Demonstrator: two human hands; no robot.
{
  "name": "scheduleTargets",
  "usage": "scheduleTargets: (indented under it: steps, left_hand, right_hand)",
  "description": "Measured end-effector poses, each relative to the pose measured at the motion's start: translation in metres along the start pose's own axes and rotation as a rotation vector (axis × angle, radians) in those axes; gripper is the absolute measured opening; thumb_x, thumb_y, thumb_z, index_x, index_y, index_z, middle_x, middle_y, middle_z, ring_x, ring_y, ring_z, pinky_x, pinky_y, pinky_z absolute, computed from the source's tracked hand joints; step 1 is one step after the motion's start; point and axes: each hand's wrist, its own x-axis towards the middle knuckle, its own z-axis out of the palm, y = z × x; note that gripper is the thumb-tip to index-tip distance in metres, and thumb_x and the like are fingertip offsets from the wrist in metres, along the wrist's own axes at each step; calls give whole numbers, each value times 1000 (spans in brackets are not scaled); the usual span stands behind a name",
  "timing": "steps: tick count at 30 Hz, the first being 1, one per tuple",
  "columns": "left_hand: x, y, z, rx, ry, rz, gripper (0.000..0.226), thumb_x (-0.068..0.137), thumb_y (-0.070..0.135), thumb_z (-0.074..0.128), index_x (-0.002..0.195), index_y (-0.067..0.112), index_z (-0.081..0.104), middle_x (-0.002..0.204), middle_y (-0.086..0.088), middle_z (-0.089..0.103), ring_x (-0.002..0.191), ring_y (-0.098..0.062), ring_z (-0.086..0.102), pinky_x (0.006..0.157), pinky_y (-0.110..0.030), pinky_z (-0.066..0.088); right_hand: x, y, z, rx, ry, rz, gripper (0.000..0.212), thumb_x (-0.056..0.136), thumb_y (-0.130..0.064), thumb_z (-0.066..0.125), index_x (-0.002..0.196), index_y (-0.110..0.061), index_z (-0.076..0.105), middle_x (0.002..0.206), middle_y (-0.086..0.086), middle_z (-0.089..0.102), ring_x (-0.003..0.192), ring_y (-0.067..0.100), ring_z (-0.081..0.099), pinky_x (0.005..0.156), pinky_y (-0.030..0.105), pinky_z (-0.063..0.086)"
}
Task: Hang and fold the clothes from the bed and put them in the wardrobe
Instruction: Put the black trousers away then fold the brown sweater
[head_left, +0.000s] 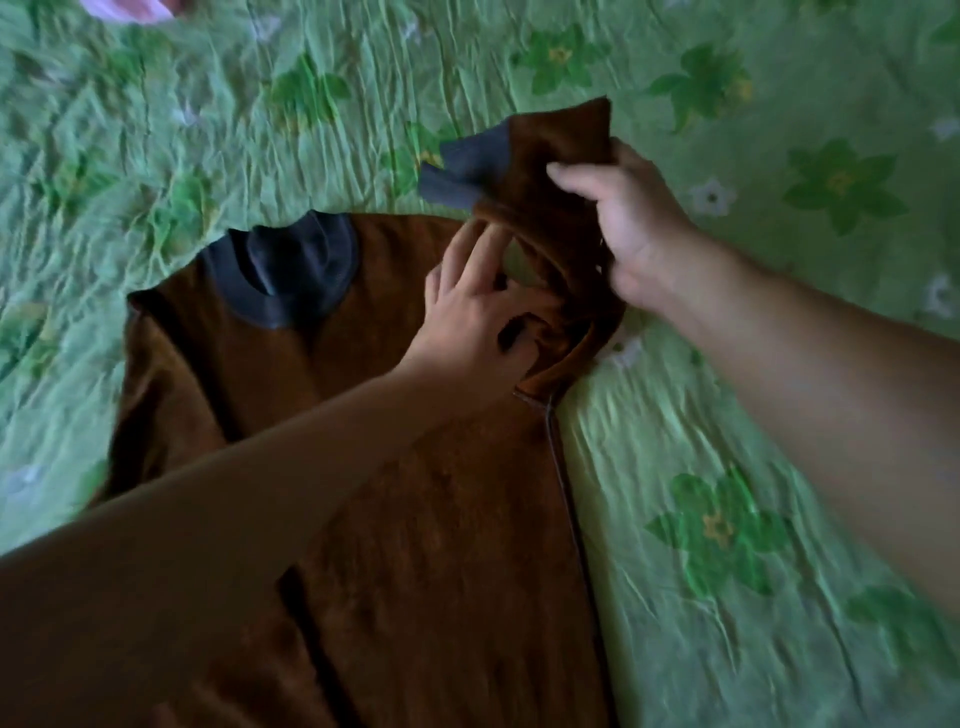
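A brown top with a dark grey collar lies flat on the bed, collar toward the far side. Its right sleeve, ending in a grey cuff, is lifted off the bed. My right hand grips that sleeve just below the cuff. My left hand lies at the shoulder where the sleeve joins the body, its fingers curled into the bunched brown cloth there. My left forearm crosses over the body of the top.
The bed is covered by a crinkled green bedspread printed with green and white flowers. A bit of pink and white cloth shows at the top left edge.
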Motion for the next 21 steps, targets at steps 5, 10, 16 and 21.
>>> scheduleTargets:
  steps: [5, 10, 16, 21]
  left_hand:
    - [-42, -12, -55, -1159, 514, -768, 18, 87, 22, 56, 103, 13, 56, 95, -4, 64, 88, -19, 63, 77, -40, 53]
    - [-90, -22, -87, -1322, 52, -1003, 63, 86, 57, 64, 133, 17, 51, 112, -10, 73, 100, -26, 72, 87, -49, 57]
    - [-172, -18, -52, -719, -343, -914, 36, 80, 20, 82, 113, 19, 68, 87, 0, 73, 71, -13, 70, 53, -24, 53]
    - [-199, -16, -23, -835, -277, -1105, 15, 95, 16, 60, 104, 13, 72, 100, -2, 75, 93, -15, 72, 87, -32, 59]
  right_hand:
    - [-38, 12, 34, -319, -178, -44, 24, 53, -17, 59, 74, -13, 70, 73, 7, 66, 74, 27, 62, 68, 38, 49]
    - [-83, 37, 66, -649, -533, -72, 26, 65, -21, 54, 81, -6, 69, 73, -1, 63, 70, 7, 55, 69, 30, 40]
    - [-160, 115, 72, -1157, -405, -360, 29, 83, -38, 59, 109, -28, 69, 118, 0, 68, 118, 24, 59, 102, 48, 46]
    - [-225, 163, 64, -591, 208, 34, 54, 90, -36, 68, 138, -22, 48, 139, 4, 49, 123, 20, 50, 102, 40, 46]
